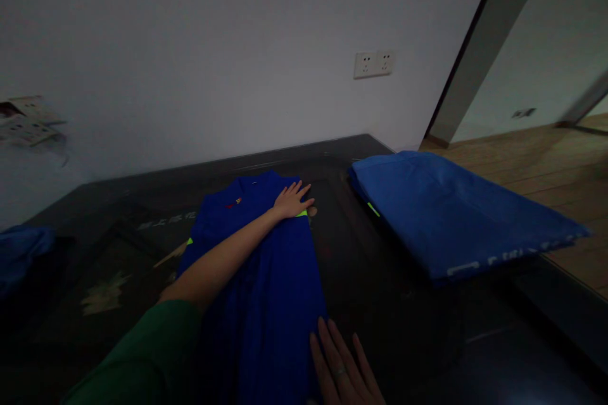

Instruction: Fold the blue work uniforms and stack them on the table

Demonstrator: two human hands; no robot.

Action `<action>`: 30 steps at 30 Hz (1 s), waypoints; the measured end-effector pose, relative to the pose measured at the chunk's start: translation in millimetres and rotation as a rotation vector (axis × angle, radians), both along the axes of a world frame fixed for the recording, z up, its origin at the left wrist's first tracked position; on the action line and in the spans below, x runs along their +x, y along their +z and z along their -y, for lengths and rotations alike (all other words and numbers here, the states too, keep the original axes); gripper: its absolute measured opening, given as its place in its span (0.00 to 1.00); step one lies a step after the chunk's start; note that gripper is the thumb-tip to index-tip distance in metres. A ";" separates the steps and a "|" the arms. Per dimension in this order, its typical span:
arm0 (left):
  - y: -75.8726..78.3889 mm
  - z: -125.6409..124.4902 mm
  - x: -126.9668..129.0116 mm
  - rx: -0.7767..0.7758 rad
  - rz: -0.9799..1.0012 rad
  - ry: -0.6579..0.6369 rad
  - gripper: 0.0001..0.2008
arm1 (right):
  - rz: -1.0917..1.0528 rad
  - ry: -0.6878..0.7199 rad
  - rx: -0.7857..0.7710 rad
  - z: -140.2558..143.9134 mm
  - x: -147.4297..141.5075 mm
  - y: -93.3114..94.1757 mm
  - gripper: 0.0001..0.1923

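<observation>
Atop shirt (285, 272): left fingers (304, 191) (splayed)

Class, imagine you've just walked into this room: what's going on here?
A person is handling a blue collared top spread out on a dark table. The left hand lies flat on its upper part, by a neon-yellow patch; the right hand is at its right edge, nearer the wearer. A flat blue bundle lies to the right, untouched.
</observation>
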State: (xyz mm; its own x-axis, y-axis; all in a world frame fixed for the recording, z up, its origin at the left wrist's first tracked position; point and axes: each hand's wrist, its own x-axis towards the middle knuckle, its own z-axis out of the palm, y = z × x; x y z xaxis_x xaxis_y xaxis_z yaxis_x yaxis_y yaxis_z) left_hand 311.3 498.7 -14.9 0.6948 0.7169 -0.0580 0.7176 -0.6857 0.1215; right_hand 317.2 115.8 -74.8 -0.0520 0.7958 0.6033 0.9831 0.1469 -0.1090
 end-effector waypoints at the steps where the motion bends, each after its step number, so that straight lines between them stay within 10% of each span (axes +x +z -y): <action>1: 0.9 -0.6 1.6 0.020 0.011 0.010 0.32 | 0.000 0.015 -0.017 0.3 -0.3 3.2 0.27; 11: 38.9 76.5 -23.8 0.215 0.160 -0.007 0.22 | -0.075 0.047 -0.648 5.6 -2.2 78.3 0.30; 17: 22.7 146.7 -55.8 -0.086 -0.108 -0.079 0.36 | 0.017 0.081 -0.711 -0.4 5.6 96.3 0.29; 22: 8.1 151.7 -59.7 -0.044 -0.010 0.000 0.32 | -0.031 0.120 -0.682 -6.5 22.1 97.9 0.27; 30: 17.0 181.1 -66.1 0.078 0.153 -0.066 0.29 | -0.934 0.309 -0.631 105.8 52.9 117.2 0.19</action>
